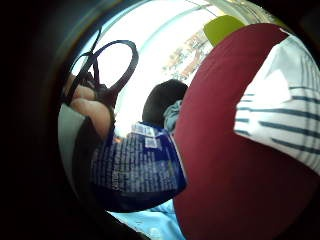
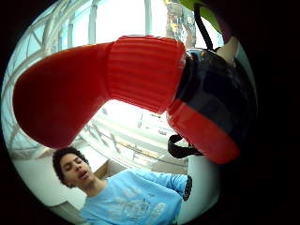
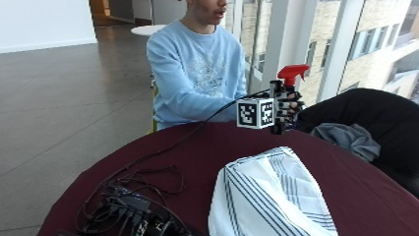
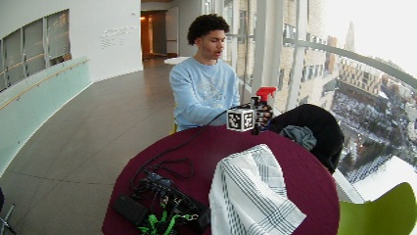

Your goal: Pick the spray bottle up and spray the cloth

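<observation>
Round table (image 3: 196,147) w/ a dark red cover sat by tall windows, and I started from the outside view. A person in a light blue sweater sat at the far side. Their gloved right hand (image 3: 283,105) was raised above the far edge of the table, fingers curled round the neck of the spray bottle (image 3: 288,86), which stood upright w/ its red trigger head on top, nozzle pointing right in that view. The cloth (image 3: 272,196), white w/ dark stripes, lay heaped on the near half of the table, well apart from the bottle. A bundle of black cables (image 3: 128,204) lay at the near left edge. A black coat (image 3: 373,115) w/ grey lining was draped on a chair just beside the table.

Wide outside view showed me the same: hand (image 4: 261,111) clamped on the bottle (image 4: 263,100) over the far edge, cloth (image 4: 251,191) nearer the camera, coat (image 4: 316,125) at the side, a green chair (image 4: 384,210) in the corner.

Thumb side palm view was filled by the bottle's red head (image 2: 103,84) and black collar, v. close to the palm.

Little finger side palm view showed me the bottle's blue label (image 1: 140,170) against bare fingers (image 1: 92,112), the red table cover (image 1: 225,160) and a part of the striped cloth (image 1: 285,105) on it.
</observation>
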